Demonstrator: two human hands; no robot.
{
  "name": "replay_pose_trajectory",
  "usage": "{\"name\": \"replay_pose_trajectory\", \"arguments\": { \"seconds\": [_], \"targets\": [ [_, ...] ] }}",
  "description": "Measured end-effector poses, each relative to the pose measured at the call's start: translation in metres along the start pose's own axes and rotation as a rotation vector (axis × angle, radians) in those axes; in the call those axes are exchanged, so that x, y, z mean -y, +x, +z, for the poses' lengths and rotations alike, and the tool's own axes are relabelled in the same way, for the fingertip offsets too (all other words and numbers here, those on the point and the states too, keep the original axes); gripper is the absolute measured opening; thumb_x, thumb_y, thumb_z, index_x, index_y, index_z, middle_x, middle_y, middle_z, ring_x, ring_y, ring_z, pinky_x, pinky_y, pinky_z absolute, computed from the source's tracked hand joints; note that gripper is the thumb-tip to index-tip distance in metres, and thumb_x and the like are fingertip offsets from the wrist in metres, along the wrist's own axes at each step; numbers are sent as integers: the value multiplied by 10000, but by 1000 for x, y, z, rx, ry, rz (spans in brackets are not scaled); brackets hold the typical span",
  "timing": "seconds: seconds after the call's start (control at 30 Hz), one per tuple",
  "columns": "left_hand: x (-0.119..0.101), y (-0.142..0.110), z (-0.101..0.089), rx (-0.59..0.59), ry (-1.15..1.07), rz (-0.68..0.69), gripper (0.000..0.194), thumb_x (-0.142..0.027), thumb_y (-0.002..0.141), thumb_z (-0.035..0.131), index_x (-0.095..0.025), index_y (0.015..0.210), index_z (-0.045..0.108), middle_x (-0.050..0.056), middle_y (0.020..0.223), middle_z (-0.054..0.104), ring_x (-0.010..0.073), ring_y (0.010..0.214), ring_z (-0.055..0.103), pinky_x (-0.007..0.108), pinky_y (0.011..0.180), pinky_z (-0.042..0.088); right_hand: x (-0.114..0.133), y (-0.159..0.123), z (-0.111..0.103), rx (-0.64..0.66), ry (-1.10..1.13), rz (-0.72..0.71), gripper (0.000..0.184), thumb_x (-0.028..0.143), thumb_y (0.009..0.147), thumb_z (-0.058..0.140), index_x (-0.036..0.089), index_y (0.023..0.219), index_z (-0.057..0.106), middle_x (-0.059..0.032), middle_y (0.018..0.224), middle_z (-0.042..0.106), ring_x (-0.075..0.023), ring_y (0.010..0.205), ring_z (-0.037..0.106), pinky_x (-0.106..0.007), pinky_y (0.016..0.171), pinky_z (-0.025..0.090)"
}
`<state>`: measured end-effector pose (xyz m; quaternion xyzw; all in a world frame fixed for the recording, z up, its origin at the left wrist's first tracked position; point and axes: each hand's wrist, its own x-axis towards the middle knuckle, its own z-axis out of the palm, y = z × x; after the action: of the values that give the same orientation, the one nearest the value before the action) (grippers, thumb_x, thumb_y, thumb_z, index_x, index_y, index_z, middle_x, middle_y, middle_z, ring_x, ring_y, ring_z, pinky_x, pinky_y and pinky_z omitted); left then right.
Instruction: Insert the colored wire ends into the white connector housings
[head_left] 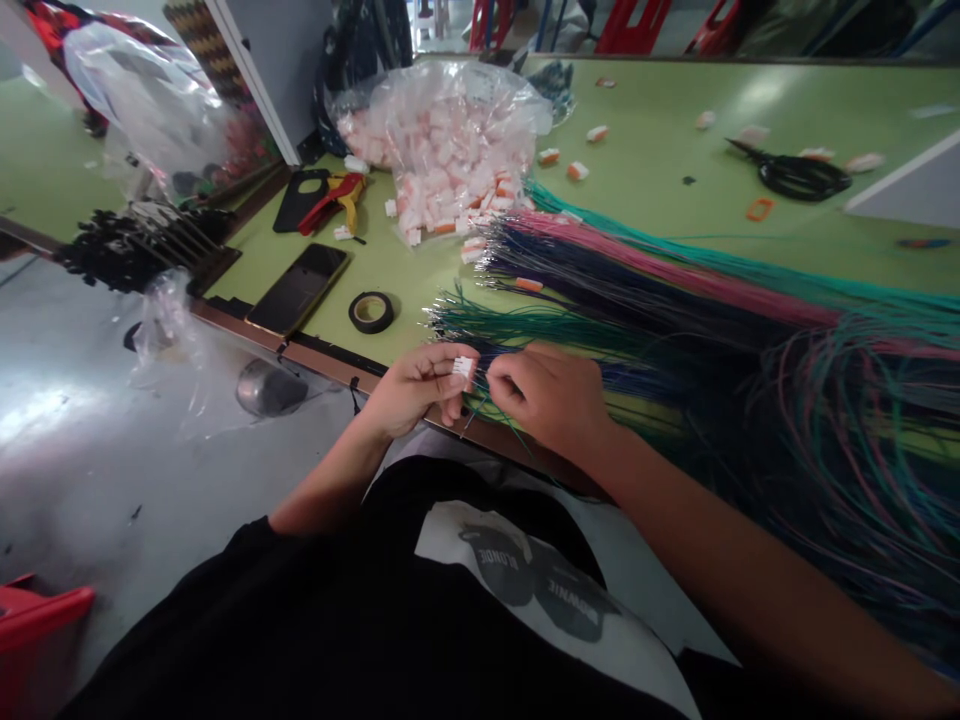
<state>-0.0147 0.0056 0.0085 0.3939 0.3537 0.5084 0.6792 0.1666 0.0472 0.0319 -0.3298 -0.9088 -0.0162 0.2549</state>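
Near the table's front edge, my left hand pinches a small white connector housing between thumb and fingertips. Just right of it, my right hand is closed in a pinch on a thin wire, mostly hidden by the fingers. Green wires hang below the two hands. Behind them lie bundles of green wires, dark wires and pink wires, their metal-tipped ends pointing left. One orange-and-white connector rests on the dark bundle.
A clear plastic bag of white-and-orange connectors stands at the back. Left of my hands are black tape, a phone and red-yellow pliers. Black scissors lie at the back right. Loose wires spread over the table's right side.
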Motion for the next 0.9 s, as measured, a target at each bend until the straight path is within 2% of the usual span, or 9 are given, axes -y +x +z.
{"name": "replay_pose_trajectory", "arguments": {
  "seconds": [0.23,0.53,0.8,0.9],
  "targets": [
    [-2,0,-1,7,-13,-3,390,-320,646,854,-140,945,679,-43,626,635,53,417,539,162,389,420,0,1,2,67,79,96,250,203,837,469,214,640,623,-6,539,552,-138,593,478,-277,554,233],
    [-2,1,-1,12,-19,-1,371,-321,626,864,-149,912,701,-45,609,635,55,404,546,153,379,411,2,0,4,62,71,82,308,228,888,437,209,652,633,-12,533,527,-145,614,475,-280,561,219],
    [-2,-2,-1,7,78,-12,387,-338,631,864,-134,921,710,-45,548,616,59,408,534,161,402,432,8,2,6,181,120,171,266,213,877,486,200,649,622,-14,593,588,-141,648,512,-280,569,223],
    [-4,-2,1,-8,43,-12,360,-311,619,872,-138,886,704,-37,599,648,57,402,539,159,390,430,7,9,-9,265,292,209,191,227,870,522,200,737,657,-4,678,648,-128,662,549,-254,592,296]
  ]
}}
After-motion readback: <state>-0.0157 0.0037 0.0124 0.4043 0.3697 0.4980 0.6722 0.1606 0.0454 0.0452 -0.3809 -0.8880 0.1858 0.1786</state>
